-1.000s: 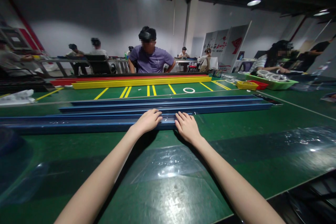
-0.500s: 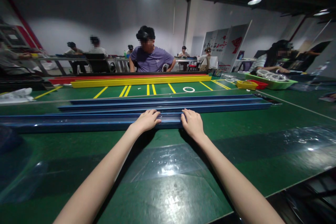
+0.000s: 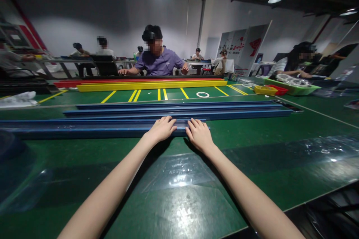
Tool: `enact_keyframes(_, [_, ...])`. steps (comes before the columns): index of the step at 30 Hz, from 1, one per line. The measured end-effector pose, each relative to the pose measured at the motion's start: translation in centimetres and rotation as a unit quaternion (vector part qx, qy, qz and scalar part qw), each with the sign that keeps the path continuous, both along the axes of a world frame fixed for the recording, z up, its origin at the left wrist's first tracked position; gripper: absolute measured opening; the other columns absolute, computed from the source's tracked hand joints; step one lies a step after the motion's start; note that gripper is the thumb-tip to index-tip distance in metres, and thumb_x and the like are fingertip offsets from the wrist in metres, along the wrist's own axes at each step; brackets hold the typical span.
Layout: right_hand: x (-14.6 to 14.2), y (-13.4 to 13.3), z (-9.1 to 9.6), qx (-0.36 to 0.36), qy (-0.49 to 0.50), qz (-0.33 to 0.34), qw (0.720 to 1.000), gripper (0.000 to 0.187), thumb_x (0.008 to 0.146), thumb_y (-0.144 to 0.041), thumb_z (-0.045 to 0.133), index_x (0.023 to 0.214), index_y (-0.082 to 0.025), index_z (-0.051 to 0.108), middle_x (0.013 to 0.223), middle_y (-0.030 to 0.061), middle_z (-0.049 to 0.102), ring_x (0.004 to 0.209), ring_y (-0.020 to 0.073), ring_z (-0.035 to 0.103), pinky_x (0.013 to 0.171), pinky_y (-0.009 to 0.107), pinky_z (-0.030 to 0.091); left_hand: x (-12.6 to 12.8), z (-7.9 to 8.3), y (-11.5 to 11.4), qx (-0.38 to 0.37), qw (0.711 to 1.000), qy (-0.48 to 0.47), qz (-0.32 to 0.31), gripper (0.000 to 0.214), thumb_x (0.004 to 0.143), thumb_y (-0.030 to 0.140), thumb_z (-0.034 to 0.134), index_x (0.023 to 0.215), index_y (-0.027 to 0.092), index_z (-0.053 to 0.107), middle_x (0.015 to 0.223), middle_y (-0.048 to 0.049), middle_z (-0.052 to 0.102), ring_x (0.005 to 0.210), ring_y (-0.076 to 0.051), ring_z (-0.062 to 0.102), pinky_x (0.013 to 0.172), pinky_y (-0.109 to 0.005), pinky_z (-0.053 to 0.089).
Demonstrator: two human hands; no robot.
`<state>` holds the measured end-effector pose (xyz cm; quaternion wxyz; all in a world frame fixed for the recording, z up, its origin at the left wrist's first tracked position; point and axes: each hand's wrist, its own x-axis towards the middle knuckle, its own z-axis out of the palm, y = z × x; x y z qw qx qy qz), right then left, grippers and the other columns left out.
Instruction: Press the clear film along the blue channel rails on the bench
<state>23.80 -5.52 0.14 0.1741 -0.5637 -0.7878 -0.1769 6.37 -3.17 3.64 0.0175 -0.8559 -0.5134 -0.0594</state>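
A long blue rail (image 3: 84, 129) lies across the green table (image 3: 252, 134), nearest to me. My left hand (image 3: 161, 130) rests on its top near its right end, fingers stretched forward and lying flat over it. My right hand (image 3: 199, 134) lies just to the right, fingers flat on the same rail's end. The two hands are a small gap apart. Further blue rails (image 3: 196, 110) lie parallel just behind.
A yellow rail (image 3: 151, 85) and a red rail (image 3: 112, 81) lie at the far side, in front of a person in a purple shirt (image 3: 159, 63). A clear plastic sheet (image 3: 179, 173) lies under my forearms. A green tray (image 3: 291, 86) and a yellow bin (image 3: 263, 90) stand at the back right.
My right hand has slid left along the rail, closer to my left hand. The person opposite has leaned forward and stretched an arm out along the table.
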Motion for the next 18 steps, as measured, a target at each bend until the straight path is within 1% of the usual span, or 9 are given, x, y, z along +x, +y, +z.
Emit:
enact_keyframes(4, [0.2, 0.0, 0.1, -0.005, 0.009, 0.015, 1.000, 0.044, 0.087, -0.036, 0.024, 0.115, -0.013, 0.051, 0.120, 0.0116, 0.051, 0.107, 0.0231, 0.043, 0.086, 0.034, 0.031, -0.2, -0.2, 0.1, -0.014, 1.000, -0.007, -0.001, 0.041, 0.087, 0.037, 0.033, 0.124, 0.020, 0.039, 0.128, -0.0105, 0.039, 0.115, -0.023, 0.038, 0.091, -0.036, 0.033])
enact_keyframes(8, [0.4, 0.0, 0.5, -0.005, 0.047, 0.011, 0.999, 0.043, 0.088, -0.035, 0.023, 0.108, -0.014, 0.055, 0.118, 0.0111, 0.053, 0.104, 0.0199, 0.046, 0.085, 0.031, 0.033, -0.8, 0.2, 0.3, -0.031, 1.000, -0.001, 0.001, 0.040, 0.086, 0.036, 0.032, 0.122, 0.021, 0.040, 0.126, -0.0098, 0.041, 0.113, -0.023, 0.040, 0.090, -0.035, 0.033])
enact_keyframes(10, [0.7, 0.1, 0.9, 0.011, 0.073, -0.008, 0.997, 0.041, 0.088, -0.034, 0.024, 0.104, -0.015, 0.057, 0.114, 0.0111, 0.054, 0.102, 0.0192, 0.047, 0.084, 0.029, 0.033, -1.1, 0.2, 0.5, -0.036, 0.999, 0.007, 0.006, 0.040, 0.086, 0.036, 0.032, 0.122, 0.021, 0.040, 0.126, -0.0103, 0.041, 0.112, -0.024, 0.040, 0.090, -0.036, 0.034])
enact_keyframes(13, [1.8, 0.5, 1.6, 0.040, 0.114, -0.057, 0.991, 0.036, 0.086, -0.032, 0.027, 0.096, -0.016, 0.058, 0.103, 0.0106, 0.059, 0.095, 0.0200, 0.049, 0.080, 0.030, 0.034, -1.6, 0.1, 0.9, -0.041, 0.999, 0.012, 0.018, 0.041, 0.086, 0.035, 0.032, 0.123, 0.020, 0.039, 0.126, -0.0116, 0.039, 0.112, -0.026, 0.040, 0.087, -0.036, 0.035])
enact_keyframes(15, [3.1, 1.0, 1.8, 0.043, 0.154, -0.106, 0.981, 0.035, 0.085, -0.030, 0.028, 0.092, -0.016, 0.059, 0.094, 0.0105, 0.061, 0.088, 0.0200, 0.051, 0.077, 0.030, 0.034, -1.7, 0.0, 1.0, -0.039, 0.999, 0.011, 0.016, 0.041, 0.085, 0.034, 0.034, 0.122, 0.019, 0.040, 0.125, -0.0125, 0.039, 0.111, -0.026, 0.040, 0.086, -0.036, 0.036])
enact_keyframes(17, [4.6, 1.7, 1.7, 0.035, 0.211, -0.143, 0.966, 0.034, 0.084, -0.028, 0.028, 0.092, -0.016, 0.059, 0.092, 0.0097, 0.062, 0.085, 0.0192, 0.053, 0.073, 0.028, 0.036, -1.6, 0.0, 1.0, -0.030, 0.999, 0.007, 0.008, 0.039, 0.085, 0.032, 0.035, 0.120, 0.017, 0.042, 0.121, -0.0128, 0.041, 0.109, -0.024, 0.040, 0.085, -0.035, 0.037])
enact_keyframes(18, [5.4, 2.1, 1.5, 0.024, 0.246, -0.151, 0.957, 0.034, 0.083, -0.027, 0.028, 0.091, -0.017, 0.059, 0.092, 0.0088, 0.062, 0.085, 0.0186, 0.053, 0.071, 0.027, 0.036, -1.5, 0.0, 1.0, -0.023, 1.000, 0.003, 0.000, 0.037, 0.085, 0.029, 0.036, 0.118, 0.017, 0.043, 0.119, -0.0124, 0.042, 0.108, -0.023, 0.041, 0.085, -0.034, 0.037])
